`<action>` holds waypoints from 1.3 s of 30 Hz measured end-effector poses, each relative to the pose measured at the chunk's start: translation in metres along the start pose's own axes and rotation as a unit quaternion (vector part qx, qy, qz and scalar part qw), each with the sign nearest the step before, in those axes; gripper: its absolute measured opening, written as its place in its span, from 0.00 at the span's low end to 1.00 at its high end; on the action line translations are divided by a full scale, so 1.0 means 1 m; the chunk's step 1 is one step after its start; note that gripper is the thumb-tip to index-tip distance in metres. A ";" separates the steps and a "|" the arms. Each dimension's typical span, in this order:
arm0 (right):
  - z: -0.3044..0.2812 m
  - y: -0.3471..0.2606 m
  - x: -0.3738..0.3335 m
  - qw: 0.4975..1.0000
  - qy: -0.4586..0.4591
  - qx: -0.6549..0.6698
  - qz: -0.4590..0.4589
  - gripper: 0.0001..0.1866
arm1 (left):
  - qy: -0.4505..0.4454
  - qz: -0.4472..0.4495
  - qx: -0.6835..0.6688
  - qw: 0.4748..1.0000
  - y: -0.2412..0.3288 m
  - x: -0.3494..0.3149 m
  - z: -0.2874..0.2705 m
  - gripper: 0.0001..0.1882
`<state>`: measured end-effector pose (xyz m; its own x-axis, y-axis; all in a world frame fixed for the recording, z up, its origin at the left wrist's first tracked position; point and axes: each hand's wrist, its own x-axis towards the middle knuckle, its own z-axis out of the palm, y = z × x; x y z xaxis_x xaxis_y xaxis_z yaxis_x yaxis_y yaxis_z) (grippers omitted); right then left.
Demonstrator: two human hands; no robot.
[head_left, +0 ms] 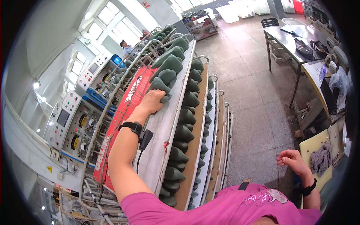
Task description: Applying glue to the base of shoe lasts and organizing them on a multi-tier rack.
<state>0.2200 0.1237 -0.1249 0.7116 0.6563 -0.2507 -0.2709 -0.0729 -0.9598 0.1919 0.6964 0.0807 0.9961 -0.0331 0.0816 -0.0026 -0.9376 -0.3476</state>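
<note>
My left hand (153,100) reaches over the top shelf (159,129) of a rack, its fingers closed round a dark green shoe last. Only a small part of this last (164,99) shows beside my fingers. Right behind it another green shoe last (160,85) lies close to my knuckles, and more lasts (169,63) line the shelf's far end. Out to the right, by my side, my right hand (294,161) hangs in the air, loosely curled with fingers and thumb apart, holding nothing.
Lower shelves hold rows of green lasts (182,144). A red board (123,112) edges the rack's left side; control machines (71,123) stand beyond. At right are a metal table (287,43) with shoes (303,48) and a yellow-topped stand (307,148) with a grey cloth (321,159). Another person (126,47) is far off.
</note>
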 end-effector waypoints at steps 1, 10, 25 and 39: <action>0.001 -0.003 0.005 1.000 -0.003 0.000 0.004 0.11 | -0.003 0.005 -0.004 1.000 -0.002 0.004 0.000 0.17; 0.009 -0.001 0.020 0.999 -0.025 -0.003 0.026 0.12 | 0.012 0.012 0.046 0.999 0.004 0.004 -0.008 0.14; -0.026 -0.002 -0.046 0.981 0.047 -0.027 -0.188 0.31 | 0.215 0.090 -0.388 0.892 0.234 0.028 -0.265 0.14; -0.011 0.146 -0.351 0.893 0.258 0.357 -0.093 0.27 | -0.355 0.346 -0.683 0.536 0.769 0.012 -0.104 0.19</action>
<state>-0.0621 -0.1258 -0.1779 0.9412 0.1603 -0.2975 -0.3307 0.6189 -0.7125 0.1931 -0.0607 -0.0887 0.4961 -0.8516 -0.1695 0.0267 -0.1802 0.9833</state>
